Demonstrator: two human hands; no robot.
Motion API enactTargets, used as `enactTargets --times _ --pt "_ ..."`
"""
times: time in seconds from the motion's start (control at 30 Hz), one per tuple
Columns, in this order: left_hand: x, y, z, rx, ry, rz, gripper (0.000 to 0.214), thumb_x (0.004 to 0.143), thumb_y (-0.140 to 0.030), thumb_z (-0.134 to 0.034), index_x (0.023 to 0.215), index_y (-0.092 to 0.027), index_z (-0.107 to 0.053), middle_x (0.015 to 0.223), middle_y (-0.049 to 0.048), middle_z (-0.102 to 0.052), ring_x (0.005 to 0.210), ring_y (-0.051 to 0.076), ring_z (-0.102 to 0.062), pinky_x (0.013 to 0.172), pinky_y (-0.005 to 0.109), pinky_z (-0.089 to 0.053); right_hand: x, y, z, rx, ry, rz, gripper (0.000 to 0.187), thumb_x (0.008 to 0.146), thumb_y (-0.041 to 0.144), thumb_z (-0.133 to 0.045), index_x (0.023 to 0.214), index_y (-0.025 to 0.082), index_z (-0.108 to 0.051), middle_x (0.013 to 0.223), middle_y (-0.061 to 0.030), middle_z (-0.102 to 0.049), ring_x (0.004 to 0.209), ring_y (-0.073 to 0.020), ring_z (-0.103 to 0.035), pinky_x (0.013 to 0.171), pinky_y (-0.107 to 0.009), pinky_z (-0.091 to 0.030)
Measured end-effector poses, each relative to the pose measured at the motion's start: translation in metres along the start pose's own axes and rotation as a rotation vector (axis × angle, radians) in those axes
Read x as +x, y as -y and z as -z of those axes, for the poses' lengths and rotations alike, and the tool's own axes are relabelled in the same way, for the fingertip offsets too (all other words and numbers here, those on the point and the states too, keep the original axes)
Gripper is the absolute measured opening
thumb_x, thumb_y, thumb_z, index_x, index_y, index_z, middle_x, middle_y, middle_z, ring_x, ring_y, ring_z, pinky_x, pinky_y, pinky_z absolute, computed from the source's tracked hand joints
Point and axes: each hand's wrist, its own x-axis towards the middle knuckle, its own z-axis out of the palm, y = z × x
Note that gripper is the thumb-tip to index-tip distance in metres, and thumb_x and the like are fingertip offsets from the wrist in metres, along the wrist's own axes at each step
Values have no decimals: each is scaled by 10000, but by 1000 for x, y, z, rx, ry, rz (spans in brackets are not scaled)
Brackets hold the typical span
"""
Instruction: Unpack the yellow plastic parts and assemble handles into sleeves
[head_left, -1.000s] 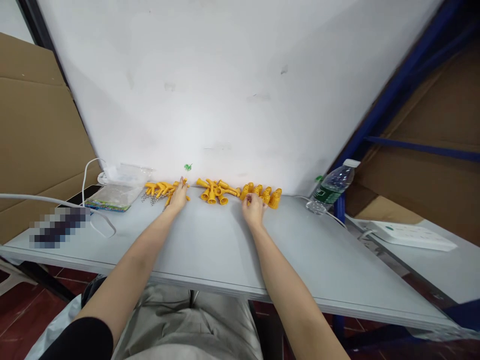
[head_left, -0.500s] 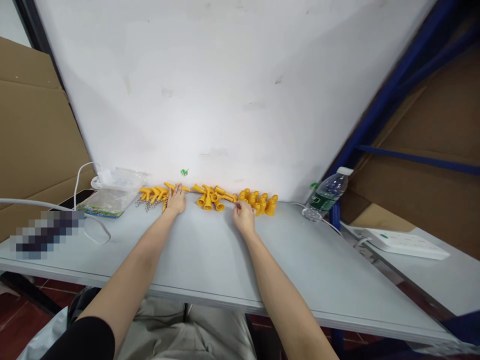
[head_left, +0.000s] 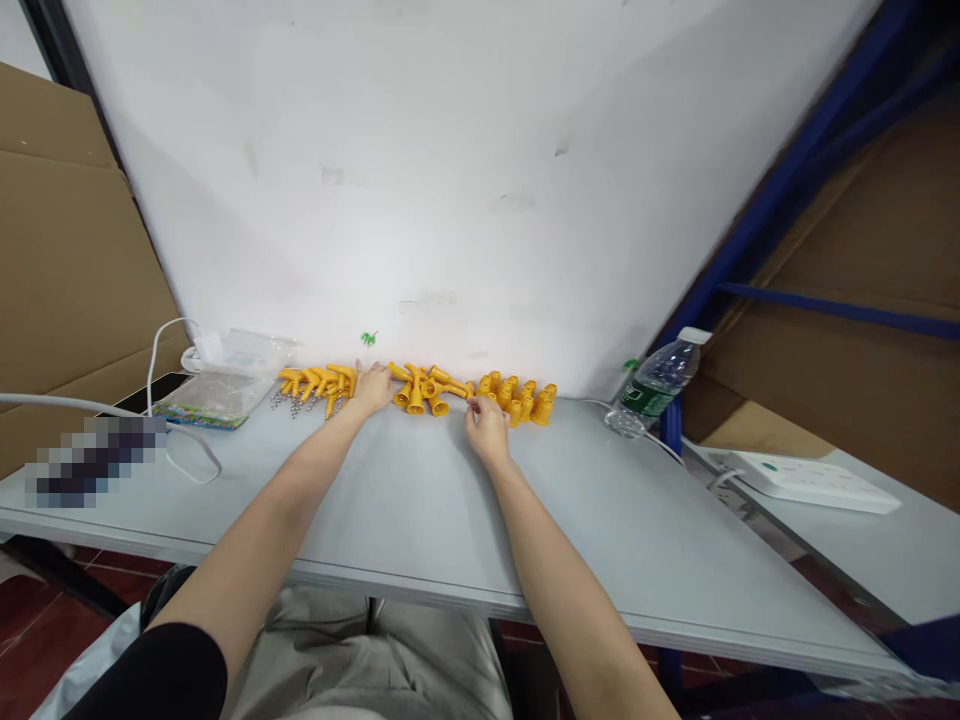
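Observation:
Yellow plastic parts lie in three groups along the back of the table. My left hand (head_left: 373, 388) is stretched out, fingers apart, between the branched yellow pieces (head_left: 300, 381) on the left and the middle pile of flared, horn-like yellow pieces (head_left: 416, 392). Its fingertips reach the pile's left end; whether they touch it I cannot tell. My right hand (head_left: 487, 430) has its fingers pinched together at the pile's right end, beside upright yellow cone-shaped pieces (head_left: 541, 405). What the pinch holds, if anything, is hidden. Small metal screws (head_left: 296, 404) lie before the branched pieces.
A white panel (head_left: 450, 200) rises behind the grey table (head_left: 420, 500). Clear plastic bags (head_left: 225, 385) and a white cable (head_left: 191, 478) lie at the left. A water bottle (head_left: 660, 385) leans at the right, near a power strip (head_left: 810, 482) and blue rack posts.
My left hand has moved right, from over the branched yellow pieces to the left end of the middle pile. My right hand stays in nearly the same place.

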Motion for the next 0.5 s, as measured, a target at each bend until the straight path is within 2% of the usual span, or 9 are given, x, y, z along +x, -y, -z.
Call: enactTargets --times 0.1,0.2,0.4,0.5 --pt "-7 -19 -2 -78 -24 -91 335 912 -256 -365 1030 -150 -660 1061 122 -679 1087 236 -598 1145 465 -262 0 2 1 -3 15 -7 232 808 218 -415 919 177 -614 985 -129 -680 906 -255 -581 855 -435 -374" --pt "-11 -36 -6 -104 33 -61 349 886 -388 -448 1041 -147 -648 1139 142 -641 1109 271 -577 1024 427 -400 0 4 3 -24 33 -15 240 809 211 -416 939 175 -615 988 -127 -674 918 -256 -581 859 -429 -377" --pt "-9 -51 -15 -204 152 170 500 793 -497 -558 1172 -177 -624 1436 141 -469 1331 337 -392 1075 526 -314 1 4 1 -33 42 -18 242 810 211 -418 941 177 -618 978 -122 -671 901 -253 -580 870 -429 -382" --pt "-6 -49 -21 -320 61 260 418 796 -465 -573 1097 -189 -663 1391 117 -534 1314 312 -421 1075 500 -328 0 5 2 -23 33 -9 238 811 212 -420 937 183 -620 977 -119 -677 898 -250 -582 869 -425 -390"
